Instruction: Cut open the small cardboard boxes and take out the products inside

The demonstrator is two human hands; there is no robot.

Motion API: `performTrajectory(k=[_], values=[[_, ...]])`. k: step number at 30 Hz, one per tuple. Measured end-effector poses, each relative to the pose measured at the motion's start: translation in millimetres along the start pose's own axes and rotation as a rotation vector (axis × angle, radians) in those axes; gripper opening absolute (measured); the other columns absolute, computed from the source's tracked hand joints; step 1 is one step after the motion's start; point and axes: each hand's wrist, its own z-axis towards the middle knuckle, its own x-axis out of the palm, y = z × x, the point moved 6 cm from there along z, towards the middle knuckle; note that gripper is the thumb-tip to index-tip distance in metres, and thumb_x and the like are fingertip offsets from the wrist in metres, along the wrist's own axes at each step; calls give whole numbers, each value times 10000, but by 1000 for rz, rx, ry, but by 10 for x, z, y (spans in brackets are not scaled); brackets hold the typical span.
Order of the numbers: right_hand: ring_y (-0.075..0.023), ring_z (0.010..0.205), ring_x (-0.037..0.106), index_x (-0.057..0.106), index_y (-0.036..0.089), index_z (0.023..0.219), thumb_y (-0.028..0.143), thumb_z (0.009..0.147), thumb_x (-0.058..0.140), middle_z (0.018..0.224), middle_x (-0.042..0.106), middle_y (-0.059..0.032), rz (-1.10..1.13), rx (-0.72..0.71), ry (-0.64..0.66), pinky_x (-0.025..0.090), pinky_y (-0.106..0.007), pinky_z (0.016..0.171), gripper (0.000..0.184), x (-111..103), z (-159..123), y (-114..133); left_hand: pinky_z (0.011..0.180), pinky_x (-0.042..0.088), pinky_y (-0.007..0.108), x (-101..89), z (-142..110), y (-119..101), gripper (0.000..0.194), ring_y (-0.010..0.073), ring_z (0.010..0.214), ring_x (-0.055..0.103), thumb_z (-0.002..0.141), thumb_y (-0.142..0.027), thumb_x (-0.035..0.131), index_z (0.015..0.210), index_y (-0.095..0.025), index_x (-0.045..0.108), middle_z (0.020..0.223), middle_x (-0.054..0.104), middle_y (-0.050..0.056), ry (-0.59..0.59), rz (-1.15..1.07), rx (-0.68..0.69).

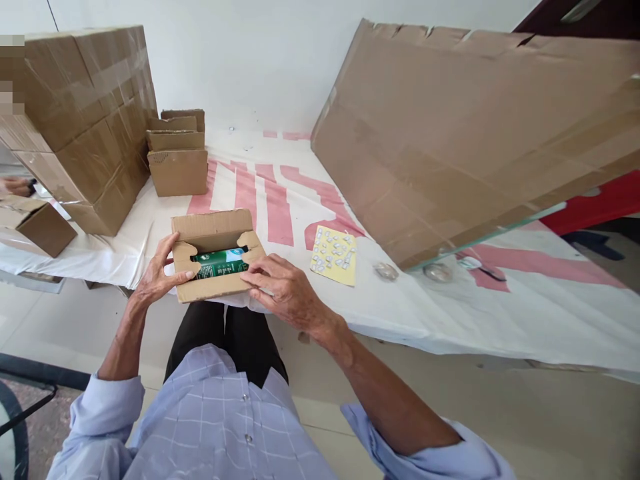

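Observation:
A small cardboard box (216, 290) rests at the table's front edge, its long flaps raised and its notched short flaps folded inward. Between those short flaps, green printed packs (220, 267) with white lettering show inside. My left hand (159, 272) grips the box's left end, thumb over the front left corner and fingers along the outside. At the right end, my right hand (280, 287) has its fingers bent and closed on the front right corner, by the short flap. Its fingertips partly cover that corner.
Folded cartons (177, 172) stand behind the box. Taped cartons (100, 127) are stacked at left, near another carton (37, 223) and another person's hand (17, 186). A yellow sticker sheet (334, 256), tape rolls (437, 272) and a large leaning cardboard sheet (480, 133) are at right.

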Motion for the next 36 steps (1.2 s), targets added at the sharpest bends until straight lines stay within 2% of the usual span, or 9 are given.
performTrajectory(k=[3,6,9,12,19,23,29,32,36], values=[[-301,1088,715,833,219,1227,306,1005,826,1149,768,-132,-10,1,52,639,-461,895,238,39,-93,48,1249,545,630,-1,10,-70,1110,474,1645,415,789,-746,917,1734,-404,445,1812,350,105,49,49,2],[-293,1103,712,839,233,1197,371,1038,795,1163,758,-122,68,35,84,645,-483,954,215,46,-91,2,1279,521,623,14,36,-147,1119,459,1600,458,744,-755,946,1699,-359,516,1745,388,121,88,114,-17],[-276,1098,725,850,241,1142,307,1065,735,1139,761,-106,143,69,85,657,-492,993,154,26,-12,-85,1264,537,602,22,76,-243,879,408,1446,580,799,-766,899,1533,-329,693,1551,504,110,105,224,-27],[-270,1113,739,852,244,1128,269,1059,718,1143,771,-102,170,78,87,670,-488,1014,153,13,84,-128,1144,610,574,35,111,-333,649,352,1223,665,874,-774,822,1342,-326,790,1339,553,89,138,348,-47],[-278,1187,761,837,246,1151,257,1066,689,1217,792,-106,186,113,79,674,-483,1042,171,16,136,-168,1023,628,562,46,145,-388,709,355,1110,694,898,-773,768,1467,-352,712,1330,558,91,131,478,-137],[-277,1180,770,817,241,1222,238,1057,693,1253,800,-107,190,164,47,669,-492,1052,207,-4,60,-255,1007,621,565,59,164,-380,689,345,1060,693,872,-804,767,1346,-304,740,1261,566,88,112,481,-146],[-292,1221,754,810,242,1224,247,1050,708,1305,800,-110,126,156,157,658,-498,1049,201,41,138,-269,972,612,532,74,206,-400,661,322,1009,684,857,-802,772,1287,-303,727,1207,558,71,99,465,-149],[-294,1215,743,818,255,1192,242,1050,711,1251,809,-99,72,122,209,641,-490,1051,179,102,291,-266,989,605,540,85,192,-414,636,338,1054,686,868,-760,777,1297,-296,701,1207,562,71,87,441,-144],[-280,1127,744,819,227,1156,223,1047,710,1191,798,-106,1,111,325,609,-422,976,154,211,534,-310,1053,584,507,96,153,-451,592,335,1161,664,928,-707,740,1341,-292,653,1241,596,71,50,330,-61]])
